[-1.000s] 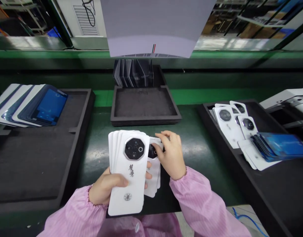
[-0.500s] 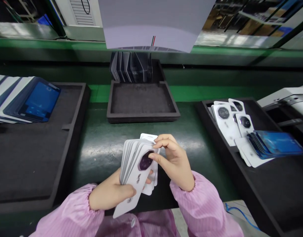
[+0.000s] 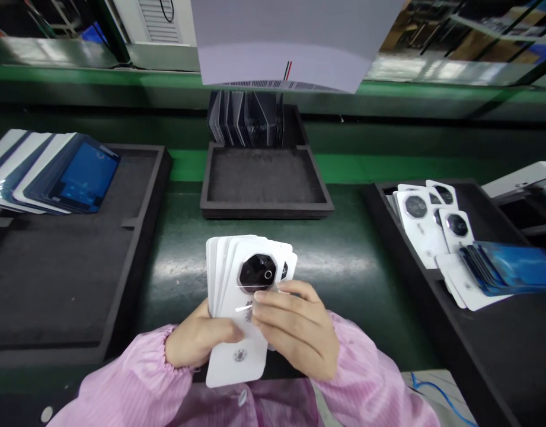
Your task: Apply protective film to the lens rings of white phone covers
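My left hand (image 3: 201, 338) grips a fanned stack of white phone back covers (image 3: 239, 370), its thumb across the front one. The front cover stands nearly upright, tilted towards me, with a dark eight-sided camera patch at its upper end. More covers fan out behind it on both sides. Over the face of the front cover, just below the camera patch, lies my right hand (image 3: 299, 332), its fingers stretched out towards the left. Its thumb is hidden, and so are the left fingers behind the stack.
A black foam tray (image 3: 268, 207) stands ahead, with dark panels (image 3: 248, 121) upright behind it. The left tray (image 3: 134, 279) carries blue-filmed panels (image 3: 86, 178). In the right tray (image 3: 415, 308) lie white covers (image 3: 421, 228) and blue-filmed panels (image 3: 517, 267). A white sheet (image 3: 294, 47) hangs above.
My right hand has moved from pinching at the upper edge of the covers down onto the front cover's face. The stack has turned more upright, with its front facing me more squarely.
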### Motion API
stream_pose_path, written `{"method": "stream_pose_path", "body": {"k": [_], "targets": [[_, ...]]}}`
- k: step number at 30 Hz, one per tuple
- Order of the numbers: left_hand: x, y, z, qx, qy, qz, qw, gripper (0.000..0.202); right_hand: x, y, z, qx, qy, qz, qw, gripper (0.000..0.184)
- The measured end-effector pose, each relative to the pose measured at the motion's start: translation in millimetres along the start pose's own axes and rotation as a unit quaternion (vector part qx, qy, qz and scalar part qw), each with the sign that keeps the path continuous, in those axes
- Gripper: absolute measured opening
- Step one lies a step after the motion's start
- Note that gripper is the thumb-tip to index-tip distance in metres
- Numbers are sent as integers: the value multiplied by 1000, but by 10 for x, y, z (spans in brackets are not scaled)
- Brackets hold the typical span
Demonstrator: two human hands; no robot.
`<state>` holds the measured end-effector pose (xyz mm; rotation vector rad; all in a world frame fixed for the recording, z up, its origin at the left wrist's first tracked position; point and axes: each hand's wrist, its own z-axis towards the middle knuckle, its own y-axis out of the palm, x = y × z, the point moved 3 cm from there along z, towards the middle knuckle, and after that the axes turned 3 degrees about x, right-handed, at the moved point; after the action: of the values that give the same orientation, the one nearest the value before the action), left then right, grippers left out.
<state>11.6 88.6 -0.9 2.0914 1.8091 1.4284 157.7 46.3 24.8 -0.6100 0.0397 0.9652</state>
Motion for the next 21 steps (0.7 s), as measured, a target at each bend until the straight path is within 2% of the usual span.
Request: {"method": "stream_pose_path", "body": {"k": [7,12,21], "targets": [[-37,-43,-15,4,-10,-8,1000,31,-44,-12,46,63,-43,31,997,13],[-91,-103,8,-7,0,-5,1000,29,-43,4,66,35,-29,32,998,12],[-76,-89,11,-17,8,-12,1000,28,-27,-49,118,11,-27,34,999,11]]}}
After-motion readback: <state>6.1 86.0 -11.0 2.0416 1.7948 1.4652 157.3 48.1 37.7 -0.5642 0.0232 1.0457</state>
